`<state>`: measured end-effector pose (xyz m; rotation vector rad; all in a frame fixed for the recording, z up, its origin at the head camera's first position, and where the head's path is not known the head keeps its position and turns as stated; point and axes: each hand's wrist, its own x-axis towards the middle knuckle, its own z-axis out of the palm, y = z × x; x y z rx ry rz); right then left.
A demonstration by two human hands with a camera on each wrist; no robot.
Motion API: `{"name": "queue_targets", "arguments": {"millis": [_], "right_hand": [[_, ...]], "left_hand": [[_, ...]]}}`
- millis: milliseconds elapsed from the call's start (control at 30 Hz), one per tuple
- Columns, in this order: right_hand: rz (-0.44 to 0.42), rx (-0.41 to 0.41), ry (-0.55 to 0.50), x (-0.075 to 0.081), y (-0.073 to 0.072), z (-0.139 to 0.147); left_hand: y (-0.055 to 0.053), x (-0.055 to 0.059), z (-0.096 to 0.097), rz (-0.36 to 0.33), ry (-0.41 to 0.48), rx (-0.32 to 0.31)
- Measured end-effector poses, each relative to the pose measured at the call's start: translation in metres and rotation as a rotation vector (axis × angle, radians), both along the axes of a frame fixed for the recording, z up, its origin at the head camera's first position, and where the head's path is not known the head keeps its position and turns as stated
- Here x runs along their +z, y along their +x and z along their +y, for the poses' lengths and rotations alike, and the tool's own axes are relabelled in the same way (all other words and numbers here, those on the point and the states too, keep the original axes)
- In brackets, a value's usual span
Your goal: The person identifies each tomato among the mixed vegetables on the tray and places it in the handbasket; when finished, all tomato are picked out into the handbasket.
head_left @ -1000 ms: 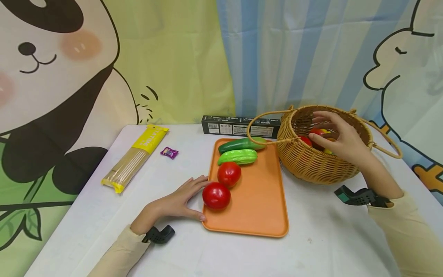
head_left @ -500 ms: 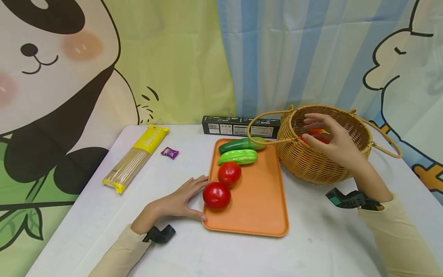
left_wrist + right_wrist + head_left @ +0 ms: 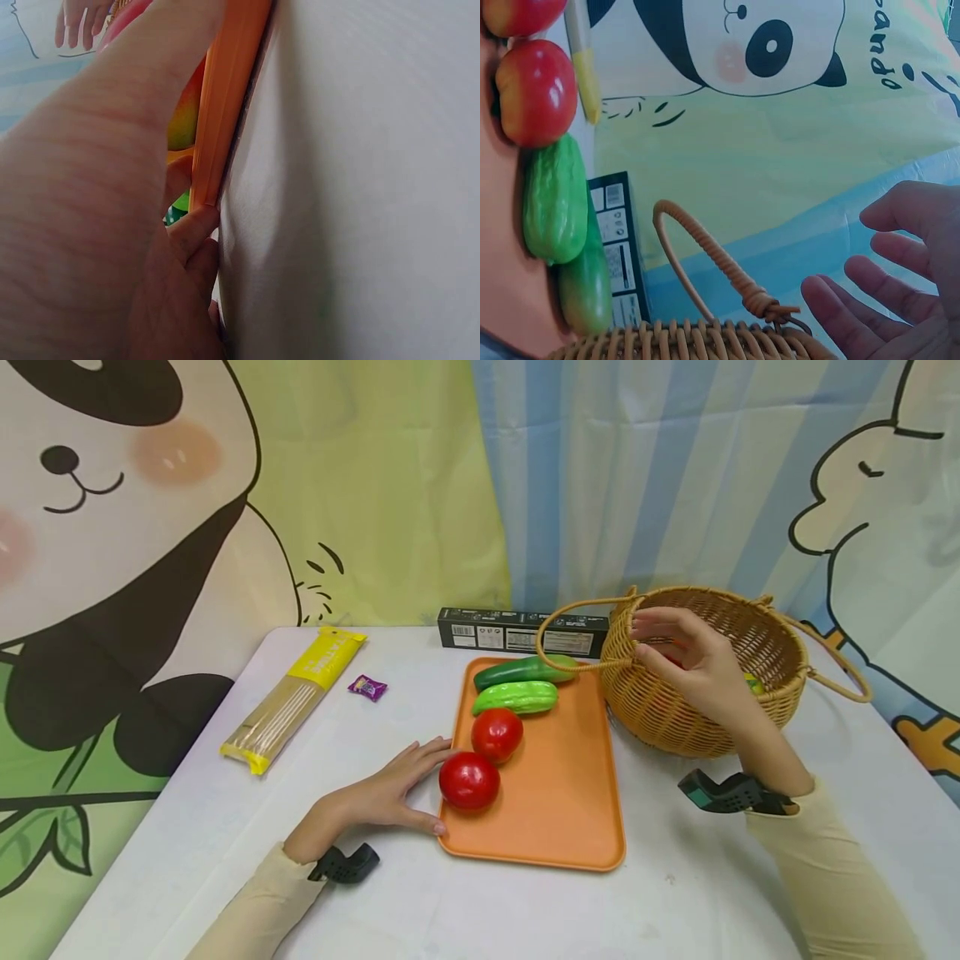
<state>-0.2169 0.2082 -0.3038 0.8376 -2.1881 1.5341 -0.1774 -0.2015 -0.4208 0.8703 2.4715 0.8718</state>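
Tray [image 3: 558, 802] looks part-filled; two red fruits [image 3: 469, 782], two green vegetables [image 3: 515, 697] aboard; basket [image 3: 656, 718] beside it holds more produce [image 3: 753, 683], probably what's left; right hand [image 3: 697, 668] loose, empty, over basket; left hand [image 3: 386, 789] spread, touching tray's edge.

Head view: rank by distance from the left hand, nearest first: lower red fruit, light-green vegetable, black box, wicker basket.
1. Lower red fruit: on the tray, right beside the left hand.
2. Light-green vegetable: toward the tray's far end.
3. Black box: beyond the tray.
4. Wicker basket: right of the tray.
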Motion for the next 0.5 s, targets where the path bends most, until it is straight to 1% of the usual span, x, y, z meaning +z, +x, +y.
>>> {"name": "queue_targets", "arguments": {"millis": [67,233,500], "right_hand": [[-0.012,0.012,-0.009,0.0,-0.001,-0.004],[-0.024,0.026,0.015,-0.001,-0.004,-0.015],[-0.067,0.137,0.017,-0.007,-0.01,-0.032]], "left_hand": [[0.0,0.0,0.0,0.003,0.001,-0.003],[0.0,0.0,-0.001,0.0,0.001,-0.001],[0.0,0.0,-0.001,0.002,-0.008,-0.003]]}}
